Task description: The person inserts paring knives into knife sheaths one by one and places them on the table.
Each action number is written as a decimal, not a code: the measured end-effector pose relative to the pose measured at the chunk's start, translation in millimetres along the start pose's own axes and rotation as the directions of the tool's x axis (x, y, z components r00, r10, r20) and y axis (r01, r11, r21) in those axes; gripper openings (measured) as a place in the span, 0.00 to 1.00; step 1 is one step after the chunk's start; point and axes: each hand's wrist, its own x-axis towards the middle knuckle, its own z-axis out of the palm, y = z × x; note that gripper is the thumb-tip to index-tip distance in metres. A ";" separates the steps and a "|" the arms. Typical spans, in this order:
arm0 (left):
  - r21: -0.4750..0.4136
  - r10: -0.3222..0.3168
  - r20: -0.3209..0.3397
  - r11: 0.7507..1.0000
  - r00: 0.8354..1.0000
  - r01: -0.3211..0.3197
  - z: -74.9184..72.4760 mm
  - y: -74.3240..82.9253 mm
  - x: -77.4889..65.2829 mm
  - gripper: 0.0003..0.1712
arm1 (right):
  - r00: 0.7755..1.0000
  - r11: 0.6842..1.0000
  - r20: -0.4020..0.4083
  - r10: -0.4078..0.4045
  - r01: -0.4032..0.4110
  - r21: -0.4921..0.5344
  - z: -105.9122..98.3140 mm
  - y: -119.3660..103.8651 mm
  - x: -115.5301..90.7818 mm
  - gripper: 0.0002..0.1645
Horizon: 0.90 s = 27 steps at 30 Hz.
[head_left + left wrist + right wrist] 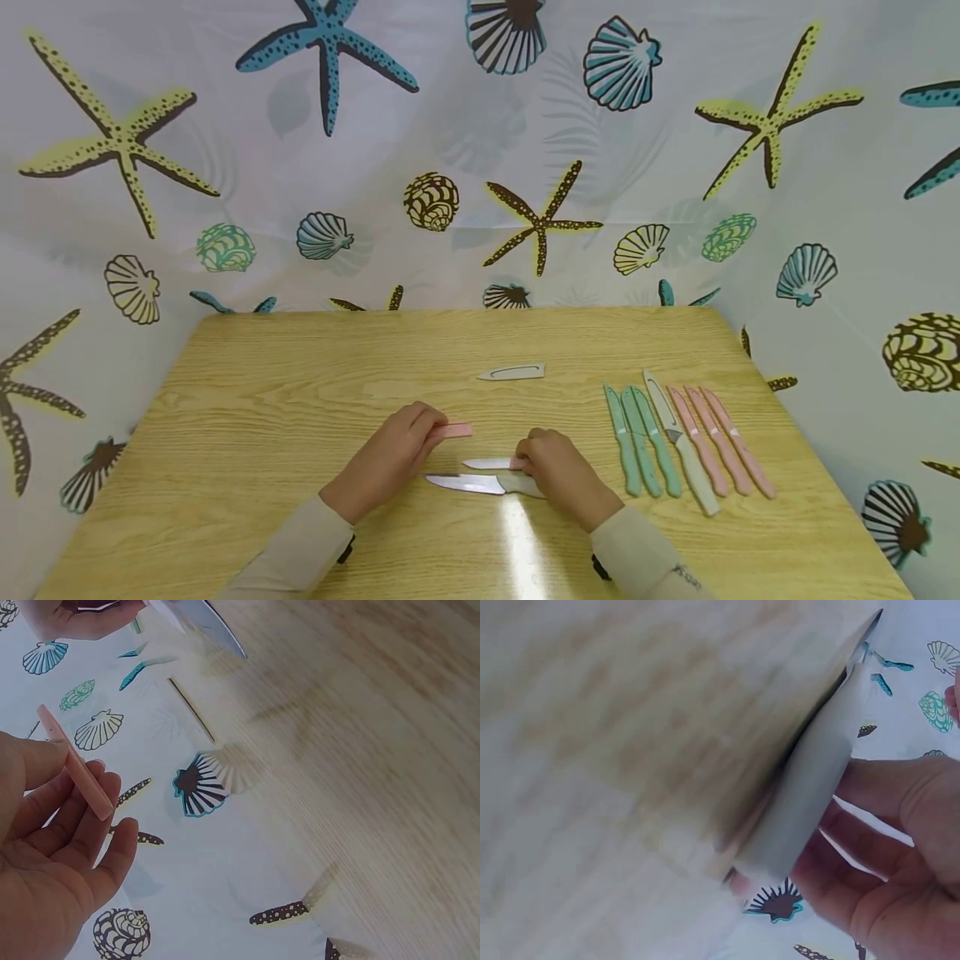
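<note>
My left hand [401, 442] pinches a pink knife sheath [88, 778] between thumb and fingers, left of centre. My right hand [558, 468] holds a small knife [489, 463] by its pink handle, the bare blade pointing left toward my left hand. Just in front of that blade is a larger knife [468, 483] with an off-white handle, its blade also bare and pointing left. In the right wrist view, the off-white handle [806, 780] fills the foreground and hides much of the pink one, with the right fingers close behind it.
A cream knife sheath [513, 372] lies alone behind the hands. To the right is a row of sheathed knives: several green [641, 442], one larger cream [678, 442] and several pink [720, 442]. A shell-patterned cloth [450, 275] hangs around the wooden table [300, 358].
</note>
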 end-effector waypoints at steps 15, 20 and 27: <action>0.001 -0.038 0.013 0.999 0.999 0.038 -7.3 -3.5 1.6 0.07 | 0.989 0.954 0.064 -0.136 0.148 -0.260 -7.0 -2.4 0.7 0.06; 0.002 -0.048 0.021 0.999 0.999 0.048 -9.6 -4.6 1.3 0.07 | 0.993 0.976 -0.056 -0.107 0.094 -0.195 -18.3 -5.2 -3.6 0.09; 0.000 -0.047 0.002 0.999 0.999 0.047 -12.1 -6.9 1.9 0.08 | 0.954 0.990 -0.278 -0.116 0.089 -0.108 -36.7 -10.7 -11.7 0.04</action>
